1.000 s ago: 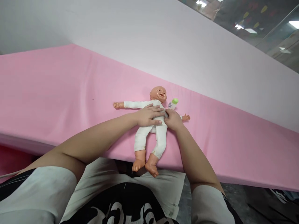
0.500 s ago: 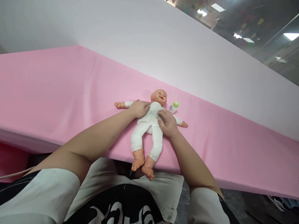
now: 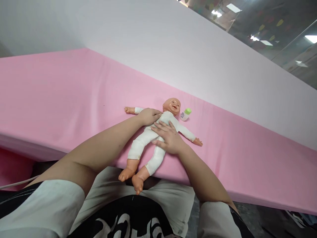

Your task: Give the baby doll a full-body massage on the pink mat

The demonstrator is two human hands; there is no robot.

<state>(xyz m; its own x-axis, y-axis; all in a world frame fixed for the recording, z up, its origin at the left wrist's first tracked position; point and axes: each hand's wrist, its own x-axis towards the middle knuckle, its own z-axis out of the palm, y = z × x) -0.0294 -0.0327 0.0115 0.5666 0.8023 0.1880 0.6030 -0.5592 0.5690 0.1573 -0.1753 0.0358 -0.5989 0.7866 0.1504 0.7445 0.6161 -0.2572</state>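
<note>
A baby doll (image 3: 167, 116) in a white cloth suit lies on its back, head away from me and legs slanting toward the lower left. Its feet reach over the front edge of the pink surface (image 3: 99, 92). My left hand (image 3: 149, 116) lies on the doll's chest and shoulder on the left side, fingers stretched and close together. Across the doll's belly and hip, my right hand (image 3: 169, 137) rests palm down with its fingers spread. Beside the doll's head stands or leans a small white bottle (image 3: 184, 115) with a green cap (image 3: 188, 111); I cannot tell which.
A plain pale wall (image 3: 148, 43) rises behind the pink surface. Glass panels (image 3: 267, 33) with ceiling-light reflections are at the upper right. A white cord (image 3: 18, 182) runs at the lower left, near a red object (image 3: 15, 165).
My right hand has slid leftward onto the doll's belly, its fingers now spread. The doll's legs have swung left, its body turning slightly. My left hand stays on its chest and shoulder.
</note>
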